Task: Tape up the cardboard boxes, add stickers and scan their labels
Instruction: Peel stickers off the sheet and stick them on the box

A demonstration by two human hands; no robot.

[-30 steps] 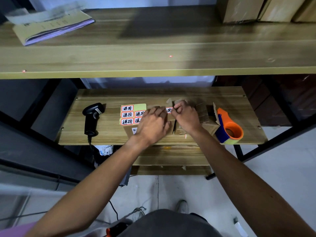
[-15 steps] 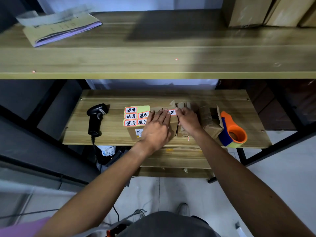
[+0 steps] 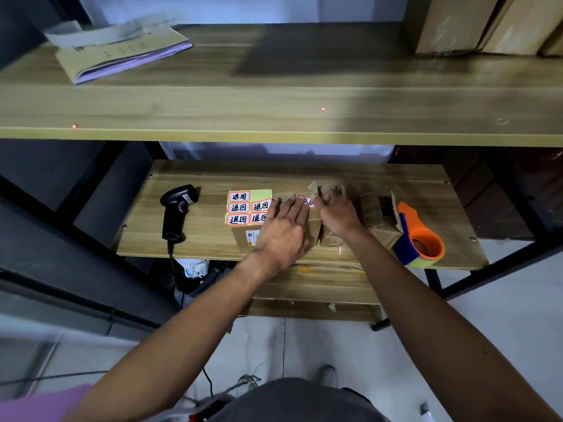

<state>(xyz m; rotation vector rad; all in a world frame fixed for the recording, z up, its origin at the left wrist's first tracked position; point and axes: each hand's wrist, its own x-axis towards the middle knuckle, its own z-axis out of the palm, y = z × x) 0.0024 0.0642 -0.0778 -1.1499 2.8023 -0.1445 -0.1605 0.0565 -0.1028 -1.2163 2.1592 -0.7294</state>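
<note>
Pressing my left hand (image 3: pixel 283 229) flat on the top of the cardboard box (image 3: pixel 242 240), I have my fingers straight and together, with the tips reaching toward the far edge. My right hand (image 3: pixel 336 213) is just beside it, fingers curled, holding the right end of a sticker (image 3: pixel 309 202) that lies on the box top between my two hands (only a sliver of its orange-and-white face shows past my fingertips). The box stands near the front middle of the lower shelf (image 3: pixel 213 181), and a small printed label (image 3: pixel 252 237) shows on its near face below my left wrist.

The sticker sheet (image 3: pixel 248 207) lies on the left part of the box top, touching the side of my left hand, with five orange-bordered stickers on it. Left of the box, well apart from it, the black barcode scanner (image 3: pixel 176 210) lies with its cable running off the front edge. To my right, an open cardboard box (image 3: pixel 377 217) has its flaps up, and the orange and blue tape dispenser (image 3: pixel 419 239) is just beside it at the shelf's front right. On the upper shelf (image 3: pixel 274 102) a stack of papers (image 3: pixel 122 47) lies at the left and more boxes (image 3: pixel 451 22) stand at the right.
</note>
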